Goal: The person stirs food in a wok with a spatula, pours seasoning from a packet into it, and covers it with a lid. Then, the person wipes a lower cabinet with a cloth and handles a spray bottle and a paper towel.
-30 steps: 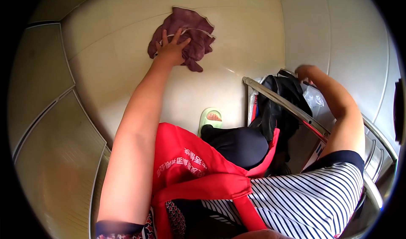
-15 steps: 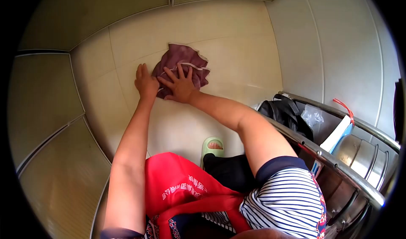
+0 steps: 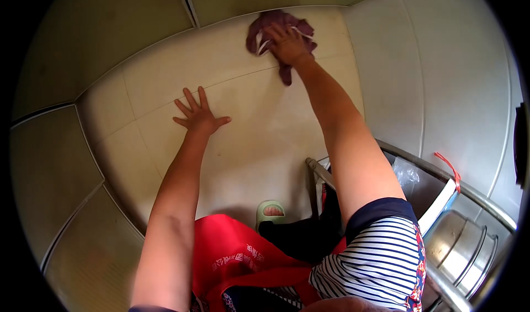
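Observation:
A dark purple cloth [image 3: 270,22] with pale edging lies bunched on the floor by the far cabinet base, one end trailing toward me. My right hand [image 3: 289,46] presses on top of it, fingers stretched over the fabric. What the fingertips do in the folds is partly hidden. Lower and to the left, my left hand [image 3: 200,116] leans on the bare tiles, fingers spread wide and nothing in it.
Cabinet doors [image 3: 52,168] line the left and far sides of the pale tiled floor [image 3: 237,141]. A grey tiled wall [image 3: 386,64] stands on the right. Nearby, a metal rack [image 3: 475,201] holds steel pots [image 3: 455,246] and a plastic bag [image 3: 406,171]. My green slipper [image 3: 270,212] is below.
My right hand has pushed the cloth forward and right to the cabinet base. My left hand has come away from the cloth's side, a little lower, with its fingers spread.

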`<state>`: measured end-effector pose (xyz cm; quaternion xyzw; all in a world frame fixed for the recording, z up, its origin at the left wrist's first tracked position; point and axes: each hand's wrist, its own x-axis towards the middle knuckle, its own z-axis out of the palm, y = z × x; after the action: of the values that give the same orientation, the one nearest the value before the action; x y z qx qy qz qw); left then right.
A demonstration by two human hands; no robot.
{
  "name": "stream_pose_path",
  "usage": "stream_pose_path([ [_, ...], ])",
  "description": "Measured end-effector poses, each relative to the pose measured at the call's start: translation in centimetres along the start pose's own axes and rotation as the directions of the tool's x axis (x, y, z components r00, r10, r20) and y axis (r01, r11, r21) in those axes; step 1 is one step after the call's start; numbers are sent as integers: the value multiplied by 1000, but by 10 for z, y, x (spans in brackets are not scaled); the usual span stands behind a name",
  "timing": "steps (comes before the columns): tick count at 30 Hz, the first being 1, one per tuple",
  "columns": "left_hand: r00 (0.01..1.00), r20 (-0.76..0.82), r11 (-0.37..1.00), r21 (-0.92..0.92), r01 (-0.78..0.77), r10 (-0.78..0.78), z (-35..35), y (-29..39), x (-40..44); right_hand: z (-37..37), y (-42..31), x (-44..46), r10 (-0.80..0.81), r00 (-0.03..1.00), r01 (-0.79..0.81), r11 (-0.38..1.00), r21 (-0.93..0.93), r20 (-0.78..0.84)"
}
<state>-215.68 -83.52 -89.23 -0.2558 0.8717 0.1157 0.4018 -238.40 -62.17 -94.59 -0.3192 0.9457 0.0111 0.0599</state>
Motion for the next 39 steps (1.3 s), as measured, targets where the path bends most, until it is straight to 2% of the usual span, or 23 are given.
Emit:
stream_pose_path([
  [2, 999, 31, 1000, -8, 12, -12, 0, -5, 2, 10, 29, 11, 50, 996, -49, 999, 22, -78],
  [7, 996, 82, 999, -1, 46, -46, -4, -5, -4, 17, 81, 43, 198, 979, -189, 972, 139, -56],
  [10, 994, 92, 998, 7, 56, -57, -11, 0, -5, 18, 125, 61, 348, 933, -354, 933, 58, 95],
  [12, 993, 99, 998, 18, 63, -64, -11, 0, -4, 27, 158, 72, 382, 910, -380, 924, -47, 158],
  [15, 994, 92, 998, 34, 61, -64, -6, 2, -3, 37, 196, 72, 531, 844, -534, 845, 36, 71],
  [19, 995, 78, 996, 58, 64, -68, -5, 2, -1, 33, 205, 55, 616, 788, -607, 773, 185, 10],
  [25, 995, 71, 998, 29, 61, -63, -4, 1, 1, 28, 187, 4, 616, 784, -601, 785, 154, -80],
  [29, 995, 82, 998, 6, 56, -56, -8, 0, 0, 12, 154, -49, 709, 704, -707, 696, 125, 28],
  [35, 1000, 7, 999, -41, 23, -23, -2, -5, -1, 6, 117, -136, 847, 510, -858, 514, 15, 150],
  [39, 1000, 2, 1000, -13, 20, -20, 2, -5, -3, 19, 103, -197, 909, 330, -939, 343, -5, 255],
])
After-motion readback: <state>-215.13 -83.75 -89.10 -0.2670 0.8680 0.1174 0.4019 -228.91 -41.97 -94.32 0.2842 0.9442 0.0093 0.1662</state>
